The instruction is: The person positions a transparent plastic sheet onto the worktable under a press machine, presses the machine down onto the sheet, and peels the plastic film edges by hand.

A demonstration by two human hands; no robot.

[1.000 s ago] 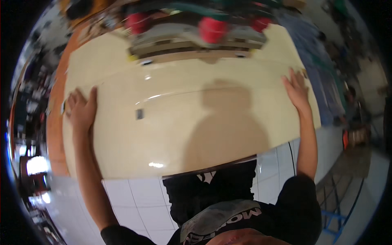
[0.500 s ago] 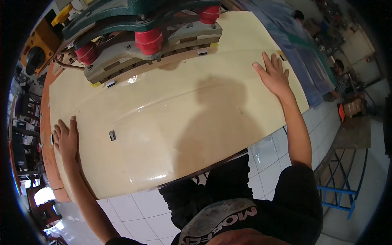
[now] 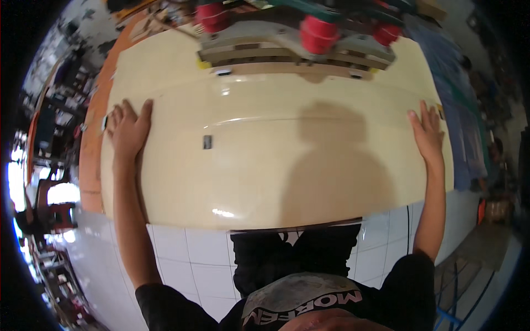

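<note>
A large, glossy cream sheet (image 3: 248,171) spreads across the work surface in front of me. My left hand (image 3: 130,132) lies flat near its left edge, fingers apart, beside a small dark-and-white block (image 3: 104,122). Over at the right edge, my right hand (image 3: 428,135) rests on the sheet with its thumb spread away from the fingers, close to a small yellow-and-dark piece (image 3: 440,112). Neither hand grips anything. A small dark rectangular piece (image 3: 207,142) sits on the sheet between them, nearer the left.
A machine head with red cylinders (image 3: 320,36) and a long metal bar (image 3: 259,52) spans the sheet's far side. Two small blocks (image 3: 223,72) lie by the bar. Orange board (image 3: 93,149) shows at left, blue plastic sheeting (image 3: 461,116) at right.
My view has turned, so the machine head and sheet appear farther up and right. Both hands stay flat by the same edge pieces.
</note>
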